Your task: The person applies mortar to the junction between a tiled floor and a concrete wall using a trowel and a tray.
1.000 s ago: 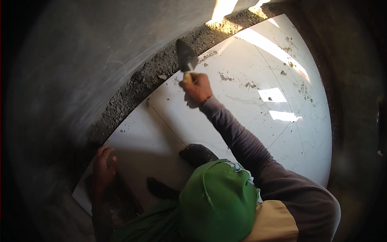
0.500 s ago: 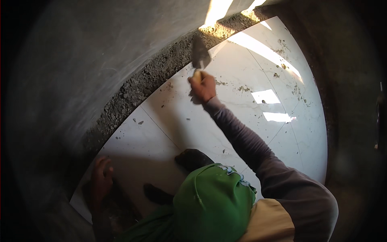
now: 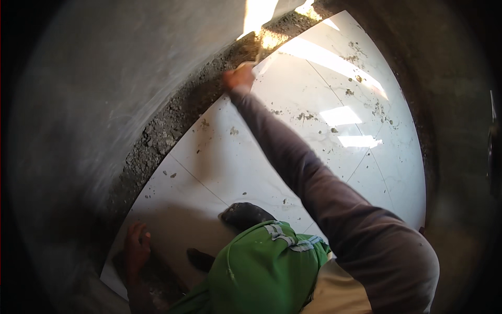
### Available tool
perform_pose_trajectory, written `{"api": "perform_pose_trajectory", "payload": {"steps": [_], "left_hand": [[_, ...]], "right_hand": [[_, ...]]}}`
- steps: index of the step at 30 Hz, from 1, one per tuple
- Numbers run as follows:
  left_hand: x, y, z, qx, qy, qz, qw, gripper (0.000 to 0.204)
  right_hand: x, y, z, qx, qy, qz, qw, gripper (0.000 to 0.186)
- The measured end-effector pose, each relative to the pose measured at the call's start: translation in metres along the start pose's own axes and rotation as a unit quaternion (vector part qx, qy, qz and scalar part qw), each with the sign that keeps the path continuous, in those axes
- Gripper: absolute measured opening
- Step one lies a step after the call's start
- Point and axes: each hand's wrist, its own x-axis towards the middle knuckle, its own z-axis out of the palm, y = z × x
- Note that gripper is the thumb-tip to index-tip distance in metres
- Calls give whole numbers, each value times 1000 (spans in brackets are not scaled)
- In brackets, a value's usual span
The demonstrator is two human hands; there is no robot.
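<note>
My right hand (image 3: 239, 79) is closed round the pale handle of a trowel (image 3: 247, 64) at the far edge of the tiles. The trowel's blade is smeared by motion and can hardly be told from the grey mortar strip (image 3: 162, 128) beneath it. This rough, crumbly strip runs between the wall and the glossy white tile floor (image 3: 251, 152). At the lower left, in shadow, my left hand (image 3: 137, 246) hangs with loosely bent fingers apart and nothing visible in them. A dark, flat shape (image 3: 157, 277) lies beside it, too dim to name.
A grey plastered wall (image 3: 104, 78) rises along the left and far side. Mortar crumbs (image 3: 306, 116) dot the tiles. My dark-covered foot (image 3: 246, 214) and green-clad knee (image 3: 256, 261) are at the lower middle. Sunlight falls on the far wall and tiles.
My right hand has moved away from me and to the left with the trowel, from above the tiles to the mortar strip. My left hand stays low at the left; the view has shifted slightly.
</note>
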Motion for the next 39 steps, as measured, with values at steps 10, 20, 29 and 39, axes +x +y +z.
{"api": "perform_pose_trajectory", "payload": {"steps": [10, 20, 29, 39], "left_hand": [[17, -12, -11, 62, 22, -89, 994, 40], [64, 65, -30, -33, 38, 79, 996, 37], [61, 266, -19, -169, -9, 80, 982, 32], [71, 453, -119, -196, -69, 136, 969, 30]], "right_hand": [[126, -19, -84, -221, -67, -167, 958, 53], [-102, -6, 30, 77, -63, -50, 994, 37], [-95, 125, -216, 100, -152, -223, 958, 29], [55, 40, -289, 119, -18, -148, 982, 30]]}}
